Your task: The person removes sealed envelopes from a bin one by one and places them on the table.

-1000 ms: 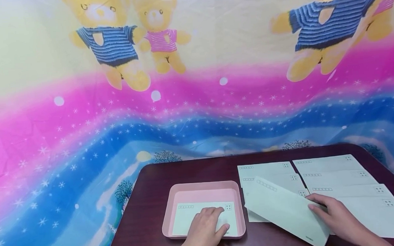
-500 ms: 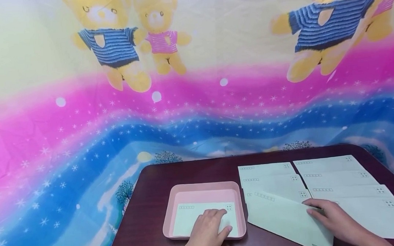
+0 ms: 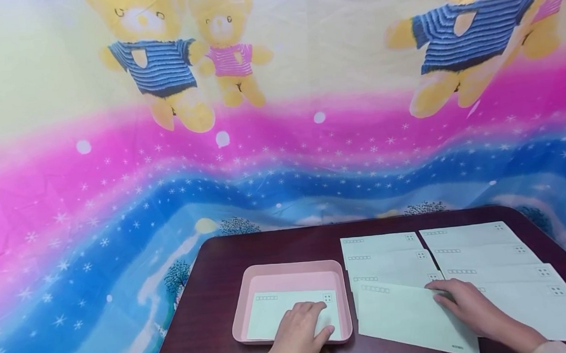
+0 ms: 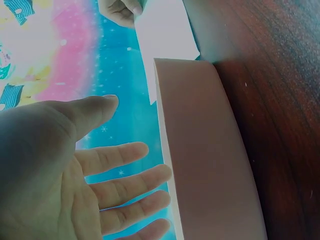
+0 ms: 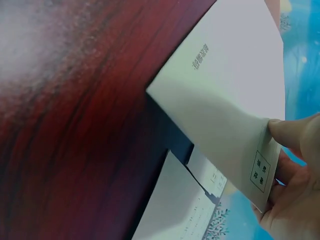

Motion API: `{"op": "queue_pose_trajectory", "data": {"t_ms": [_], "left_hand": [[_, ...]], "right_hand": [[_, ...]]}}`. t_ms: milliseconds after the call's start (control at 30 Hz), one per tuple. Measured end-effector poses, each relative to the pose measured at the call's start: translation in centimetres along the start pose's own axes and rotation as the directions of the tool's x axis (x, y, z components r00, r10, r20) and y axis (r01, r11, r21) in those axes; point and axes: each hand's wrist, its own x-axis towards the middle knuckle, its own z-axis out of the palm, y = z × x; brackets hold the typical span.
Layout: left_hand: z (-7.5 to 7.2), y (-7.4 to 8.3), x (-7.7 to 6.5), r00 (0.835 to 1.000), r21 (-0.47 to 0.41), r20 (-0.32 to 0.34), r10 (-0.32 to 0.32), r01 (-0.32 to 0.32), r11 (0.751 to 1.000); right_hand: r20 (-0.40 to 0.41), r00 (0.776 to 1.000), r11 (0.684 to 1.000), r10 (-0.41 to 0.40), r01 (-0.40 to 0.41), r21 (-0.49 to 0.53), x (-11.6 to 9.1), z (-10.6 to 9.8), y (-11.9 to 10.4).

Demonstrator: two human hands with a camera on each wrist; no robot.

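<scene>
My right hand (image 3: 473, 305) pinches a pale envelope (image 3: 408, 318) by its upper right corner, thumb on the near face. In the right wrist view the envelope (image 5: 225, 85) slants above the dark table, its stamp box beside the thumb. My left hand (image 3: 296, 331) hovers at the front of a pink tray (image 3: 294, 280), fingers relaxed and apart. Inside the tray lies another envelope (image 3: 265, 319), partly covered by that hand. The left wrist view shows the left fingers (image 4: 125, 190) spread beside the tray wall (image 4: 205, 145), gripping nothing.
Overlapping envelopes lie in two columns on the dark red table (image 3: 272, 245): a left column (image 3: 383, 243) behind the held envelope and a right column (image 3: 509, 259). A patterned curtain (image 3: 281, 145) with printed bears hangs behind the table.
The held envelope has turned from a steep slant to nearly level, lining up with the left column. My right hand has shifted slightly left with it. The left hand stays at the tray.
</scene>
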Motion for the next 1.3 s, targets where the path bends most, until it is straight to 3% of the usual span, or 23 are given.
{"op": "queue_pose_trajectory", "data": {"t_ms": [467,1300], "left_hand": [[0.4,-0.1,0.2,1.000,0.005,-0.009,0.001,-0.001,1.000],[0.5,-0.1,0.2,1.000,0.003,0.001,-0.006,0.006,1.000]], "right_hand": [[-0.078,0.995,0.995,-0.057,0.050,-0.092,1.4,1.4,-0.4],[-0.073,0.993,0.985,-0.088,0.075,-0.158,1.5,3.2,0.3]]}}
